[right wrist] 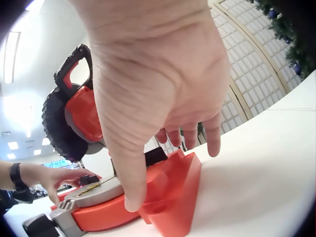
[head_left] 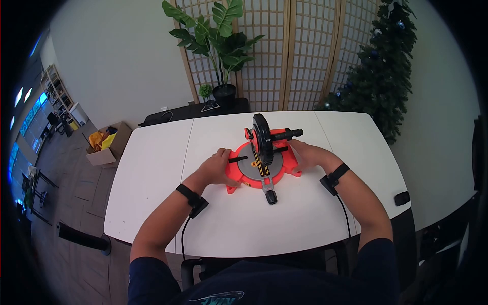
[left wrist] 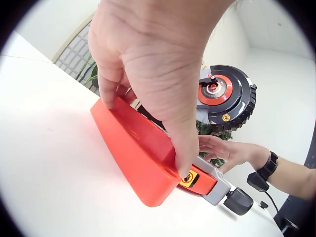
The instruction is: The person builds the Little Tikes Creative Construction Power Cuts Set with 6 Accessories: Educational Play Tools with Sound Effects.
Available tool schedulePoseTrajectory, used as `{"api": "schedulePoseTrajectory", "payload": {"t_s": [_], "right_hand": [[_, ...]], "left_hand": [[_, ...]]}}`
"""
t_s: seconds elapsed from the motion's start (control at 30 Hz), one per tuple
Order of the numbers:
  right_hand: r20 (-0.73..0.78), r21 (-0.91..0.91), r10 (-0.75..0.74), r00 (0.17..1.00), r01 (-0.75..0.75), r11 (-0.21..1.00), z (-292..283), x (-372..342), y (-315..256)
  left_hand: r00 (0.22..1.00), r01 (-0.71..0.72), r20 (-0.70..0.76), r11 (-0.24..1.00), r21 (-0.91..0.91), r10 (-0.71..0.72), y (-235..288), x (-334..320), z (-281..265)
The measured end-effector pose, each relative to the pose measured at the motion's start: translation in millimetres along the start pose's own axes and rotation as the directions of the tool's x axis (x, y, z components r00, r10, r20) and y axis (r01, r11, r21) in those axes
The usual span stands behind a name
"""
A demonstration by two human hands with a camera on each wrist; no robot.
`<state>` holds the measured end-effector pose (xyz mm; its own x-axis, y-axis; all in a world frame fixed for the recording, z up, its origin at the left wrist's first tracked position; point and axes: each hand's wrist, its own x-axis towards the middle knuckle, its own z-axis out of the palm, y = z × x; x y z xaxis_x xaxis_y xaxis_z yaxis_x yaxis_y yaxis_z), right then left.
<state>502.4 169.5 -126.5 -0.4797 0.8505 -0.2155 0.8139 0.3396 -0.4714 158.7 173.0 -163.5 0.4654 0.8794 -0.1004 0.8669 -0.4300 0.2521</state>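
Note:
A toy miter saw with a red base, grey round turntable and black blade guard stands upright on the white table, its black front knob toward me. My left hand holds the left side of the base, with the thumb at the front near a yellow sticker and the fingers over the back end. Around the base's right side is my right hand. In the right wrist view its thumb lies at the red base, while the other fingers extend loosely behind it.
The white table has a small black object at its right edge. Beyond stand a potted plant, a folding screen and a decorated tree. A cardboard box sits on the floor at left. Cables hang from both wrist cameras.

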Motion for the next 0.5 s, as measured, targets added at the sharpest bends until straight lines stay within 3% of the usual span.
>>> {"api": "schedulePoseTrajectory", "payload": {"t_s": [0.3,0.5], "right_hand": [[0.028,0.013,-0.092,0.995,0.092,0.996,4,19,14],[-0.018,-0.077,-0.052,0.998,0.050,0.996,13,29,15]], "left_hand": [[1.000,-0.027,-0.008,0.999,-0.026,0.027,-2,-2,-1],[0.999,-0.033,-0.040,0.999,-0.036,0.031,-3,-3,2]]}}
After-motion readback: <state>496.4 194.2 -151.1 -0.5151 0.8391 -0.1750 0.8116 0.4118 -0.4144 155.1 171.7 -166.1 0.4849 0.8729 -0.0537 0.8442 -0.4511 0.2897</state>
